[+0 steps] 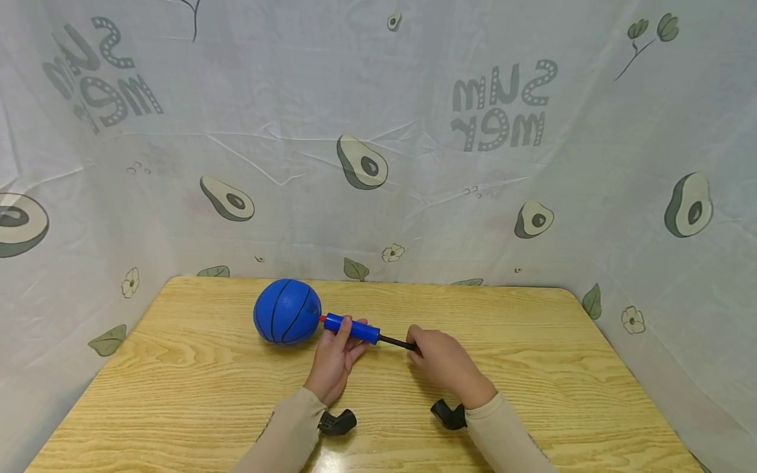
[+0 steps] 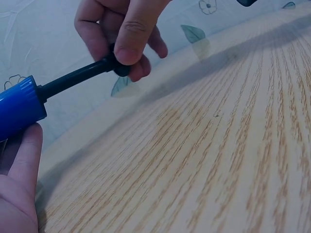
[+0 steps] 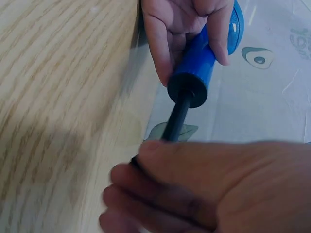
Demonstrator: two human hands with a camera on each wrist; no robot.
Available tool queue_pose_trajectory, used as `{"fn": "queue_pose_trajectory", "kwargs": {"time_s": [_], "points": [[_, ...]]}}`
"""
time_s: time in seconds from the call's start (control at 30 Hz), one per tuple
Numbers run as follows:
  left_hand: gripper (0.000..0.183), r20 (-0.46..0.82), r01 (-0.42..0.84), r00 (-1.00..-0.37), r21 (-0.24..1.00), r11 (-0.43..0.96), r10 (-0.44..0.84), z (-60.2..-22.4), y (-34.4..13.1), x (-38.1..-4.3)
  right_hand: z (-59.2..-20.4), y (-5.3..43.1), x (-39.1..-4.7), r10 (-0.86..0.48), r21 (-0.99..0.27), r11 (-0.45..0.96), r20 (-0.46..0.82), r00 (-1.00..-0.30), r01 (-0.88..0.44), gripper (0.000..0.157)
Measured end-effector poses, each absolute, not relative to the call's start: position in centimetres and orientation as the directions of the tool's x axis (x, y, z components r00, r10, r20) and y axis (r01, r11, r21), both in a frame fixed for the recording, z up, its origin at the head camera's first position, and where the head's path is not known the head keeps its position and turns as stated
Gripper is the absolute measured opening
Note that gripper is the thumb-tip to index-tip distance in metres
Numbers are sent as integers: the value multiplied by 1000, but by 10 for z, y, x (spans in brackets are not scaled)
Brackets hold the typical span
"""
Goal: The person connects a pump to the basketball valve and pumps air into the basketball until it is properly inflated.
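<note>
A blue ball with black seam lines [image 1: 286,312] rests on the table. Against its right side is the red tip [image 1: 322,318] of a blue hand pump [image 1: 362,330]. My left hand [image 1: 332,364] holds the pump's barrel, thumb over the top and fingers beneath. The black rod [image 1: 395,341] is pulled well out of the barrel to the right. My right hand [image 1: 443,358] grips the black handle [image 2: 119,65] at the rod's end, seen in the left wrist view with thumb and fingers around it. Whether the tip sits inside the ball cannot be made out.
The wood-grain table [image 1: 195,394] extends around both hands. Behind it and at the sides hangs a pale curtain [image 1: 296,217] printed with avocados. A black wrist device [image 1: 338,422] sticks out at the left sleeve, another black device [image 1: 449,415] at the right.
</note>
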State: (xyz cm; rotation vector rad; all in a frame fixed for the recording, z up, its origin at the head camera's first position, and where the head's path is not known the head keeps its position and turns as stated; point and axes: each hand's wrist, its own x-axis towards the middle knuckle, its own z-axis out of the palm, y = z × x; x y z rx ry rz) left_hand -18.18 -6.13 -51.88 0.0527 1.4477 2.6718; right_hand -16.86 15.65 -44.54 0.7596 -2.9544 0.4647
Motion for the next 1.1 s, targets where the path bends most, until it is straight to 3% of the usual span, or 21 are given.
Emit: {"fn": "queue_pose_trajectory", "kwargs": {"time_s": [0.2, 0.33, 0.73, 1.1], "points": [[65, -11, -75, -992, 849, -524, 123, -518, -62, -181, -448, 152, -171, -569, -317, 747, 150, -808, -585, 20], [66, -8, -78, -991, 851, -519, 136, -518, -61, -182, -448, 149, -170, -583, -351, 723, 151, -798, -595, 25], [66, -6, -76, -991, 844, -531, 132, -516, -60, -183, -447, 144, -167, -459, -296, 817, 184, -869, -495, 12], [59, -20, -75, -994, 832, -549, 106, -518, -61, -181, -447, 154, -166, -333, -296, 893, 71, -940, -339, 13]]}}
